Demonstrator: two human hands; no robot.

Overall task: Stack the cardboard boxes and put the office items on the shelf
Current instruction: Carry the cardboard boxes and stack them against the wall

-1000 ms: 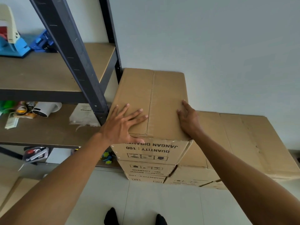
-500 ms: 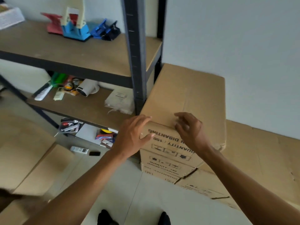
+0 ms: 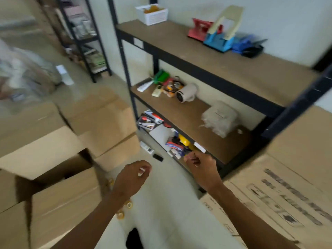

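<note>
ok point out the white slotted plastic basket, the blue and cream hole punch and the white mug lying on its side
white slotted plastic basket point(image 3: 156, 19): head view, front wall
blue and cream hole punch point(image 3: 218, 42): head view, blue base
white mug point(image 3: 188, 92): head view, side wall

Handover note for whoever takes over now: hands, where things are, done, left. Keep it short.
Left hand: empty, fingers loosely curled, over the floor.
Right hand: empty, loosely curled, near the shelf front.
Done: printed boxes stacked at right beside the shelf.
Left: plain boxes at left are unstacked; a remote, a small black item and tape rolls lie on the floor, to be shelved.
</note>
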